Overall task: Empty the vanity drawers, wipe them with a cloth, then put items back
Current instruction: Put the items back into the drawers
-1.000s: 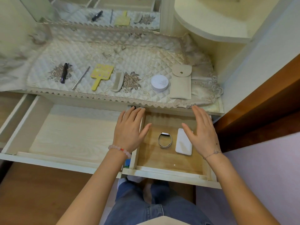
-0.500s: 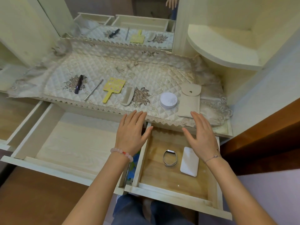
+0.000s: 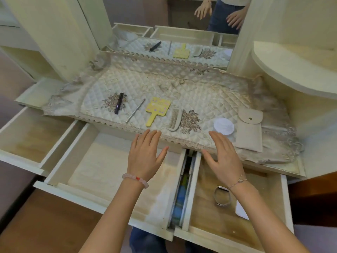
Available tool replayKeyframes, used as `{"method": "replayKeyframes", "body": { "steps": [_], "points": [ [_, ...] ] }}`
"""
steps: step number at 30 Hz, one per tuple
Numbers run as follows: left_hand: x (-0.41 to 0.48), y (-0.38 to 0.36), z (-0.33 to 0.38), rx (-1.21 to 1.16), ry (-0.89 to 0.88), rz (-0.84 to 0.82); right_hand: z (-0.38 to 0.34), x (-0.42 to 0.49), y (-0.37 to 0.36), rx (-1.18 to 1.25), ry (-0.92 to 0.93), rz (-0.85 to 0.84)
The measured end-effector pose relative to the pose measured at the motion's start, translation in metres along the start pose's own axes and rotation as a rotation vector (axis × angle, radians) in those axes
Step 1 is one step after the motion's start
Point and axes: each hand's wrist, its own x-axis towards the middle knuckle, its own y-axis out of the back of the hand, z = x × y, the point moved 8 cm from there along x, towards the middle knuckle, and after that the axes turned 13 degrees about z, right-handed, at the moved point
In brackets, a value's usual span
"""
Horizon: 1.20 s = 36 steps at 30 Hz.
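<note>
The desk, under a quilted cover, has three drawers pulled out below its front edge: left drawer, wide middle drawer and right drawer. The left hand and right hand hover flat at that edge, fingers released and straight, grasping nothing. A pouch lies near the front right corner, and a yellow hand mirror, comb and round white tin lie along the front. In the right drawer lie a white case and a metal bangle.

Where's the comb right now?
In the head view, the comb lies on the quilted cloth near its front edge, between the yellow paddle and the round white box.
</note>
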Motion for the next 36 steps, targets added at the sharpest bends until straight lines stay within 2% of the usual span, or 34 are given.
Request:
{"method": "replayKeyframes", "body": {
  "steps": [6,16,24,32,36],
  "points": [
    [0.018,0.008,-0.073,-0.018,-0.014,-0.004,-0.058,0.017,-0.048,-0.024,0.008,-0.012],
    [0.04,0.008,-0.153,-0.091,-0.148,-0.076,-0.119,0.026,-0.1,-0.038,-0.125,0.081],
    [0.047,-0.004,-0.168,-0.15,-0.202,-0.086,-0.122,0.033,-0.114,-0.06,-0.166,0.104],
    [0.065,-0.036,-0.153,-0.199,-0.206,-0.17,-0.091,0.048,-0.119,-0.05,-0.24,0.088],
    [0.078,-0.069,-0.141,-0.301,-0.084,-0.249,-0.066,0.063,-0.128,-0.015,-0.308,0.063]
  ]
}}
